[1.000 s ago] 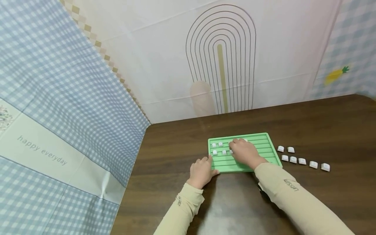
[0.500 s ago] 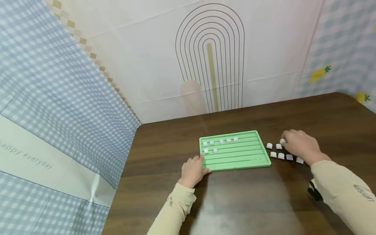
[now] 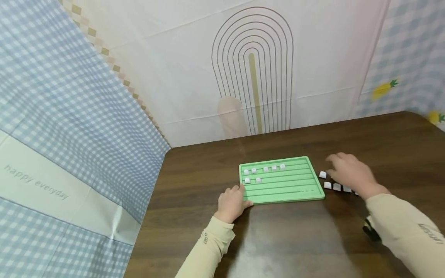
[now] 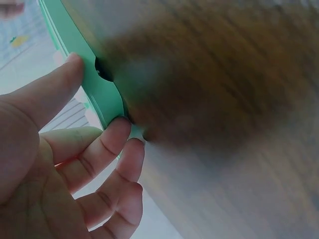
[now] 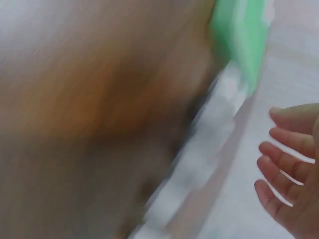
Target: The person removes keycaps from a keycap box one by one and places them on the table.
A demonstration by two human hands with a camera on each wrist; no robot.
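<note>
A green grooved tray [image 3: 288,186] lies on the table, with several small white keycaps [image 3: 274,167] in its top groove and two in the groove below. My left hand [image 3: 230,203] holds the tray's near left corner; in the left wrist view the thumb and fingertips of this hand [image 4: 67,167] grip the green edge [image 4: 102,97]. To the right of the tray, my right hand [image 3: 352,173] is over loose white keycaps [image 3: 327,185], partly hiding them. Seen from the right wrist, this hand [image 5: 294,167] has its fingers spread with nothing between them, beside a blurred row of keycaps [image 5: 192,159].
The brown wooden table [image 3: 278,239] extends around the tray. A white patterned cloth [image 3: 187,77] hangs behind it, and a blue checked cloth [image 3: 87,96] hangs at the left. Something dark sits at the right sleeve [image 3: 399,224].
From over the tray, my right hand has moved right to the loose keycaps, where a keycap at its fingertips half a second ago no longer shows. The left hand keeps its hold; the head view has shifted.
</note>
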